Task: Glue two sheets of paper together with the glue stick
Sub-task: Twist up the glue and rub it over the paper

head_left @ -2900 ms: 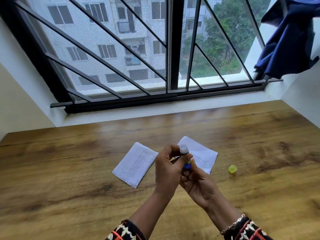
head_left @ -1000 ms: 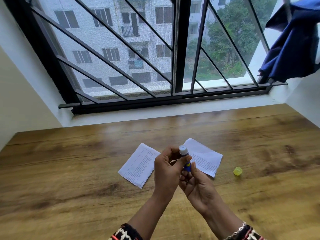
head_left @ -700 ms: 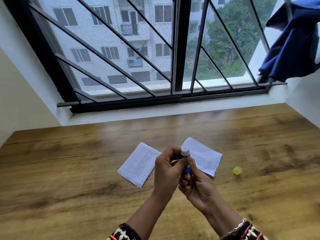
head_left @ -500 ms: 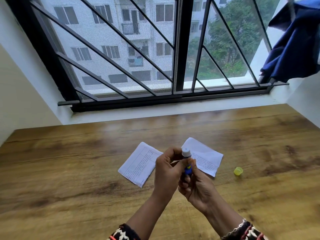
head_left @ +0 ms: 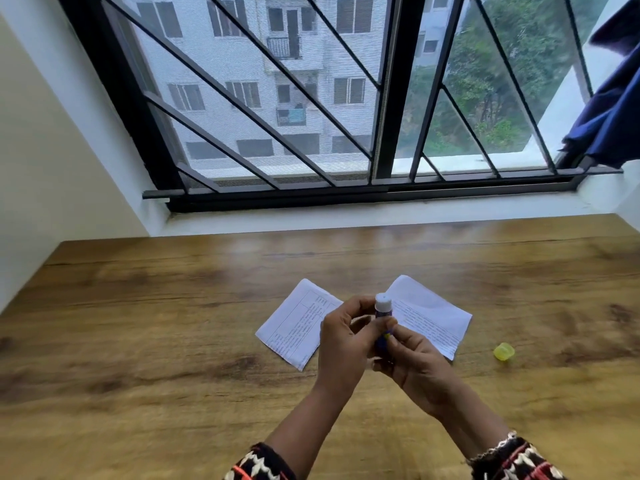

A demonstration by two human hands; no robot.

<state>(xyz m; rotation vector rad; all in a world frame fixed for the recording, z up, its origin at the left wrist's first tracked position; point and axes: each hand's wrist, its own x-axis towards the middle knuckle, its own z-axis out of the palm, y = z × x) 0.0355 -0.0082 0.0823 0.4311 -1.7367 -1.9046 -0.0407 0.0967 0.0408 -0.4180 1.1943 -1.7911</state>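
Note:
Both hands hold a small blue glue stick [head_left: 383,308] upright above the wooden table [head_left: 138,341], its white tip bare and pointing up. My left hand [head_left: 344,341] pinches the upper barrel with thumb and fingers. My right hand [head_left: 414,365] wraps the bottom end. Two printed white paper sheets lie flat behind the hands, apart from each other: the left sheet [head_left: 294,323] and the right sheet [head_left: 433,318]. The yellow cap [head_left: 504,351] rests on the table to the right.
A barred window with a white sill [head_left: 346,216] runs along the table's far edge. A blue cloth [head_left: 613,109] hangs at the upper right. White walls close in on both sides.
The hands have kept the glue stick in the same upright hold, with only small finger shifts at its base. The papers and cap have stayed put; the camera has shifted slightly.

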